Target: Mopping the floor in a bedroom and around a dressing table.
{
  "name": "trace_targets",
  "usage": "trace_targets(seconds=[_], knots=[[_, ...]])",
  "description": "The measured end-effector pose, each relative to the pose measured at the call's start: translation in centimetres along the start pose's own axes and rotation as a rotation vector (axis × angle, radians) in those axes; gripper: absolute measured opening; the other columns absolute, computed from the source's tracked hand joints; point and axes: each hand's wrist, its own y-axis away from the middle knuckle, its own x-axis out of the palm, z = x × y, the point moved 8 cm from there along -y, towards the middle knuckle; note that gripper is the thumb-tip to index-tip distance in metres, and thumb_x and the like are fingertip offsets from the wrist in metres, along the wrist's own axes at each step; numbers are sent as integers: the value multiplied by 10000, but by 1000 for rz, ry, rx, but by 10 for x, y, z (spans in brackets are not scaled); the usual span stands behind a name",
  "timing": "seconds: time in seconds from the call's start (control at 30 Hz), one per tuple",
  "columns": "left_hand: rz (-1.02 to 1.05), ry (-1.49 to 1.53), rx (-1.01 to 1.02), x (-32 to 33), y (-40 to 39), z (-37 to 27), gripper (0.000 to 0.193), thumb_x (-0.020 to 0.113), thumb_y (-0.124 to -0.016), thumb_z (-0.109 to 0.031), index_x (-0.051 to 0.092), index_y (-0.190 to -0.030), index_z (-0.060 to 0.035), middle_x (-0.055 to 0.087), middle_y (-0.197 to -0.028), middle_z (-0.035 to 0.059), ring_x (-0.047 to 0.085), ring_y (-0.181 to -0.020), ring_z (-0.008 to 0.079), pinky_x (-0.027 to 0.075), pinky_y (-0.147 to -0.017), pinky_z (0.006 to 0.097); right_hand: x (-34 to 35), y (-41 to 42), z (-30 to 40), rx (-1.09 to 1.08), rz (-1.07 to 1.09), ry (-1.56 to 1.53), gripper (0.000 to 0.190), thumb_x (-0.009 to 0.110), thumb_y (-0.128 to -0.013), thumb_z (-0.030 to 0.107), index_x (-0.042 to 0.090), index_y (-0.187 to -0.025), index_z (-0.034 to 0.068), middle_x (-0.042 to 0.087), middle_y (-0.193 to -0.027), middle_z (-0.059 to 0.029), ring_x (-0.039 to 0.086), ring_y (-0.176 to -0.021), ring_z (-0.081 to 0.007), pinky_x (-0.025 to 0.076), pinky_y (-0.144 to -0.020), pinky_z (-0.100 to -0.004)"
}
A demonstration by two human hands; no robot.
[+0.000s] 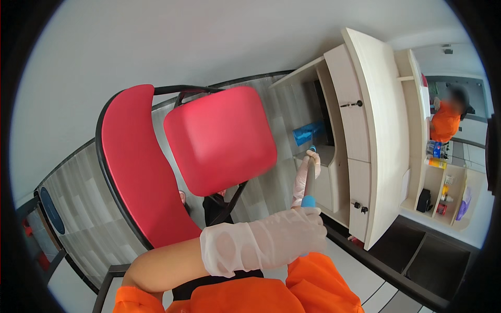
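A flat mop's pole with blue grip parts runs down in front of me. My left hand, in a loose translucent glove, is wrapped around its upper end. Lower on the pole, my right hand, also gloved, grips the shaft near a blue joint. The blue mop head lies on the grey wood-look floor, at the opening under a pale wooden dressing table. Left of the pole stands a chair with a red padded seat and red backrest.
The dressing table has keys in its drawer locks. Small bottles and boxes stand on its shelves, beside a mirror reflecting a person in orange. A grey wall rises behind the chair. A dark bed frame is at lower right.
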Motion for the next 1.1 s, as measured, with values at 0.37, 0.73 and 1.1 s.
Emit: trace_targets(seconds=[0.37, 0.73, 1.1], knots=[[-7, -59, -23, 21, 6, 37, 137, 592, -609, 6, 537, -716, -60, 492, -763, 56, 488, -866, 242, 339, -975, 367, 31, -52, -32, 307, 90, -337, 109, 595, -738, 33, 608, -845, 51, 451, -840, -4, 447, -694, -88, 359, -600, -195], [-137, -33, -78, 22, -16, 30, 151, 640, -743, -90, 496, -710, -58, 441, -753, 68, 472, -798, 258, 394, -899, 394, 35, -73, -9, 31, 431, 208, 184, 572, -732, 46, 629, -881, 139, 536, -1177, -209, 576, -915, -301, 465, -787, -363], [-34, -336, -152, 90, -42, -39, 288, 622, -719, -360, 561, -711, -79, 495, -735, 42, 517, -852, 203, 394, -909, 335, -1, -45, 40, -362, 895, 600, 223, 625, -675, 85, 602, -886, 155, 565, -1093, -199, 557, -942, -357, 458, -816, -394]])
